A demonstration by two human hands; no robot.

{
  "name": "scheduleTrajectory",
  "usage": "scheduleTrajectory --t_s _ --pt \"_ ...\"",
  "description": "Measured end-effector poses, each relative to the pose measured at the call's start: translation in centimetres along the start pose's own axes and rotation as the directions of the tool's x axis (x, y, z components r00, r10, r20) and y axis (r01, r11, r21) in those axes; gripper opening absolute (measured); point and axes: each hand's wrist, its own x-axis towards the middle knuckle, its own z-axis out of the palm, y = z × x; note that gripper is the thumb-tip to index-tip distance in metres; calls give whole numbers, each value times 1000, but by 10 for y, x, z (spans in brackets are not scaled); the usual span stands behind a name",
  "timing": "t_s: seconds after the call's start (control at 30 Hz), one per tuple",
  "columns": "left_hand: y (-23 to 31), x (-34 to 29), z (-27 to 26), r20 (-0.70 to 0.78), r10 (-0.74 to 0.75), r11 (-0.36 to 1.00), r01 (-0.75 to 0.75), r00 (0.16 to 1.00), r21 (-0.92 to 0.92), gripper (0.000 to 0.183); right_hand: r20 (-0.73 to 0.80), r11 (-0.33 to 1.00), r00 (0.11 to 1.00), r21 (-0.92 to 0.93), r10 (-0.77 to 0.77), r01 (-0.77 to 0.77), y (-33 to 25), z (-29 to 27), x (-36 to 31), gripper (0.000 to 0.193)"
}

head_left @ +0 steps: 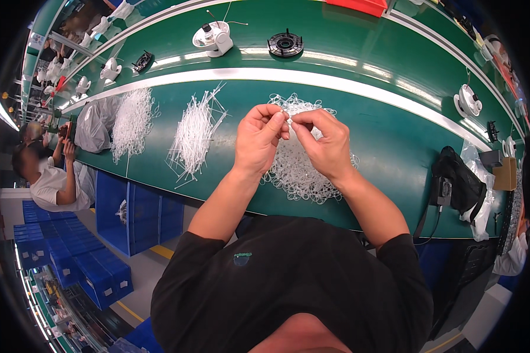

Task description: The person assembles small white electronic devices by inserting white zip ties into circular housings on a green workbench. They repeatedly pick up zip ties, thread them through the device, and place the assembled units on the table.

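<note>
My left hand [258, 140] and my right hand [325, 144] meet above the table, fingertips almost touching. Both pinch a small white piece [289, 120], seemingly a cable tie, though most of it is hidden by the fingers. Below and behind the hands spreads a large heap of white cable ties bent into loops [303, 176]. To the left lies a pile of straight white cable ties [194, 132]. Farther left is another heap of white ties [133, 120], many of them looped.
Beyond a white rail, a green conveyor [359, 41] carries white housings [213, 40] and black round parts [285, 44]. A black bag [456, 182] rests at the table's right end, a grey plastic bag [93, 126] at its left. Blue bins [141, 217] and a seated co-worker [59, 182] are leftward.
</note>
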Motion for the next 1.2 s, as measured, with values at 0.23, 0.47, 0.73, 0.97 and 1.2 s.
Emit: scheduleTrajectory --t_s 0.23,0.47,0.73,0.97,1.2 --pt "-2 0 -6 -1 -45 998 45 999 45 14 31 1000 999 -1 22 -22 -1 -3 1 9" --pt "-5 -1 -8 0 -60 997 60 998 41 14 47 1000 999 4 26 -26 5 -4 -1 10" --pt "-5 -1 -11 44 -115 992 113 992 54 11 66 998 997 29 49 -51 5 -7 0 9" --pt "8 -1 -16 63 -306 943 294 950 154 7 156 994 984 55 89 -99 5 -10 0 10" --pt "27 15 -32 -1 -249 759 195 969 621 12 316 990 942 -118 111 -77 7 -21 4 9"
